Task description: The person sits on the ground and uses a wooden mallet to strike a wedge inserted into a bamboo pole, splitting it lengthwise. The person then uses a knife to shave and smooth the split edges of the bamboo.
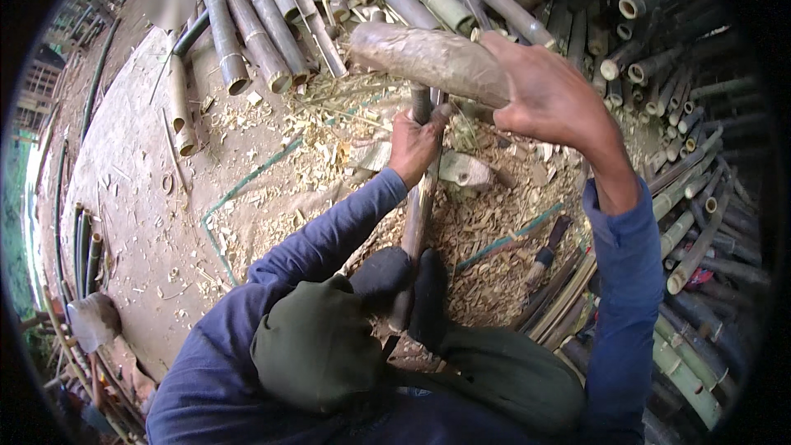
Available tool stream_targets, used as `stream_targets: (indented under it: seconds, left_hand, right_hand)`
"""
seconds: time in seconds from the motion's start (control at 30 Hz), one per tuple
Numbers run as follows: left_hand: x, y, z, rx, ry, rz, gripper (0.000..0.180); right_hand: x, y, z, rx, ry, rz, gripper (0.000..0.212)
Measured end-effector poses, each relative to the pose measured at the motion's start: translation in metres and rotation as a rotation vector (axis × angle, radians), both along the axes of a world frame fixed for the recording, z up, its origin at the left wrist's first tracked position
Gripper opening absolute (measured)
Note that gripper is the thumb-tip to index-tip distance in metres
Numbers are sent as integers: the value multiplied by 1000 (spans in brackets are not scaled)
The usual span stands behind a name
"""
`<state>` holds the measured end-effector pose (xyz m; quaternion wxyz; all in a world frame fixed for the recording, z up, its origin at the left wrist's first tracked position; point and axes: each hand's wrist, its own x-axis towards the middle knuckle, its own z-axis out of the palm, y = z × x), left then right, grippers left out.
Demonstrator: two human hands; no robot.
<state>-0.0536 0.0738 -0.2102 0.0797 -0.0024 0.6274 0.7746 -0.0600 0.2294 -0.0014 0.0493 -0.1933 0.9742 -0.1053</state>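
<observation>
My right hand (550,95) grips one end of a thick brown wooden club (428,59), held raised and roughly level above the work. My left hand (414,144) is closed around the top of a slim bamboo pole (416,218) that runs down between my feet in dark socks (428,292). Something narrow and dark sticks up from the pole's top end (422,101), just under the club; I cannot tell what it is. Both forearms wear blue sleeves.
Wood chips and shavings (486,222) cover the ground around a wooden block (465,169). Bamboo poles (255,25) lie stacked at the top, more cut bamboo (692,198) piles up along the right. A knife-like tool (548,251) lies in the chips. Bare tarp (140,198) spreads left.
</observation>
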Motion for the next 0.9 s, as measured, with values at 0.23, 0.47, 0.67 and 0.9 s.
stream_targets:
  seconds: [0.23, 0.47, 0.67, 0.9]
  left_hand:
    - [-10, -7, 16, -71, -160, -88, 26]
    - [-12, 17, -19, -75, -35, 65, 39]
    - [-16, -7, -12, 99, -190, 118, 18]
    - [-45, -48, -53, 614, -478, 101, 27]
  right_hand:
    - [22, -16, 68, -515, 283, -117, 76]
    - [27, -21, 8, -117, -225, -256, 66]
    - [53, 11, -13, -495, 66, -211, 88]
    - [118, 43, -54, -947, -178, -718, 68]
